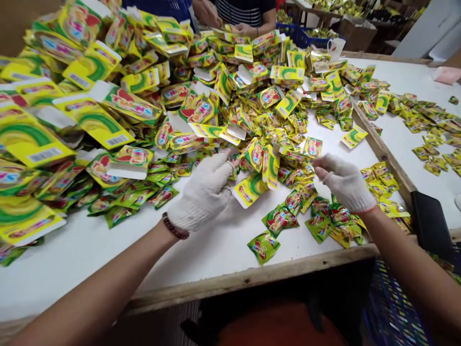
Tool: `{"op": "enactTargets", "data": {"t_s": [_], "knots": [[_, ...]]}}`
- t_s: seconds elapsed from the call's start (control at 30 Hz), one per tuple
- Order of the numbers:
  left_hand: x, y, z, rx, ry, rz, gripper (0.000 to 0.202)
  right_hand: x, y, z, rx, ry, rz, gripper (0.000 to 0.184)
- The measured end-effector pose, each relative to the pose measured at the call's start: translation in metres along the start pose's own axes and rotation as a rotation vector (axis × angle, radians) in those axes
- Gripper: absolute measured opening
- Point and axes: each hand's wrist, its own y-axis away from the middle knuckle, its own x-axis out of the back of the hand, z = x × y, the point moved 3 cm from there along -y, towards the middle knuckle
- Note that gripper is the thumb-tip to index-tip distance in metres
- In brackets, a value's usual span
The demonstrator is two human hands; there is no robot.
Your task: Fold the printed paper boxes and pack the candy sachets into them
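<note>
Yellow box (248,191) between left hand (207,190), grip unclear, and right hand (344,182), unclenched, empty

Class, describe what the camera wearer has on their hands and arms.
The left hand and right hand wear off-white knitted gloves that leave the fingertips bare. The right glove's cuff has a reddish edge. A dark reddish-brown beaded bracelet circles the left wrist. No sleeves show on either forearm.
</note>
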Motion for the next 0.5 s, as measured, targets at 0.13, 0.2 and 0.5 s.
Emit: {"op": "enactTargets", "data": {"t_s": [0.13,0.2,0.5], "knots": [[0.022,0.027,0.01,0.003,0.032,0.154,0.033,-0.008,0.046,-0.021,0.139,0.19,-0.298,0.023],[0.018,0.041,0.027,0.016,0.07,0.071,0.026,-0.027,0.054,-0.033,0.282,0.315,-0.445,0.019],[-0.039,0.083,0.082,0.061,-0.071,-0.545,0.016,-0.073,0.061,-0.045,0.299,0.783,-0.536,0.025]]}}
